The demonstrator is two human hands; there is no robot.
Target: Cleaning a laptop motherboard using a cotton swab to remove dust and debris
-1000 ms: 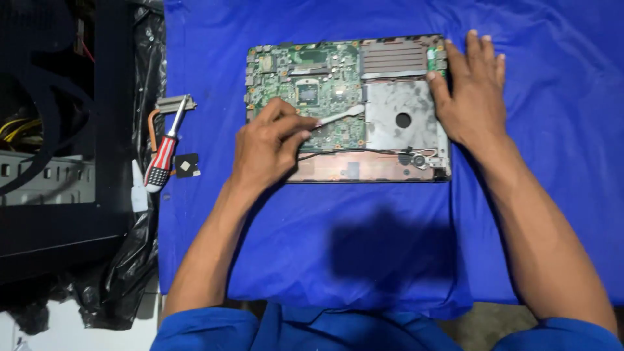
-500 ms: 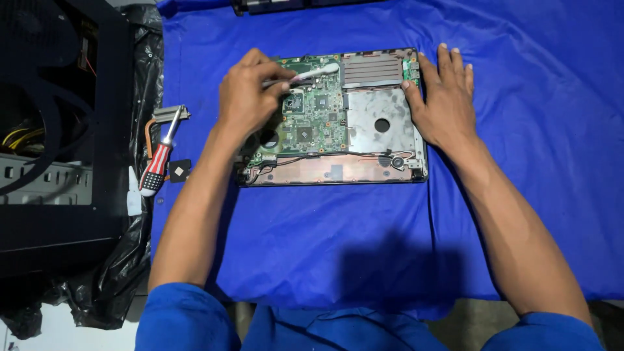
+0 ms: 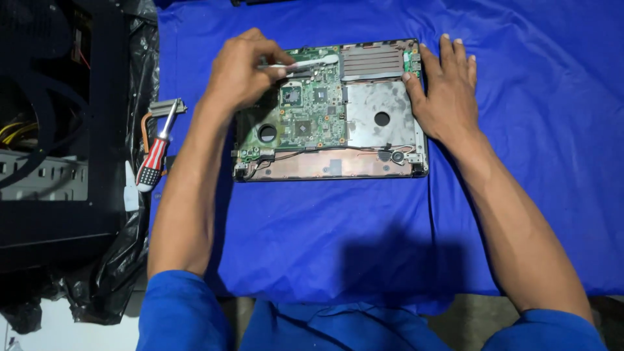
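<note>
An opened laptop base [image 3: 331, 166] lies on a blue cloth [image 3: 325, 240], its green circuit board [image 3: 312, 117] and grey metal plate [image 3: 374, 120] exposed. My left hand [image 3: 244, 68] is closed on a white brush [image 3: 315, 62], which rests across the board's top left corner. My right hand [image 3: 445, 94] lies flat with fingers apart against the right edge of the laptop base, thumb touching the corner near a small green side board.
A red, white and black screwdriver [image 3: 153, 162] lies at the cloth's left edge beside a metal cooler part with a copper pipe [image 3: 162, 107]. A black computer case [image 3: 58, 130] and black plastic sheet [image 3: 130, 260] fill the left side.
My left hand has carried the brush from the board's lower middle up to its top left corner. My right hand stays on the right edge.
</note>
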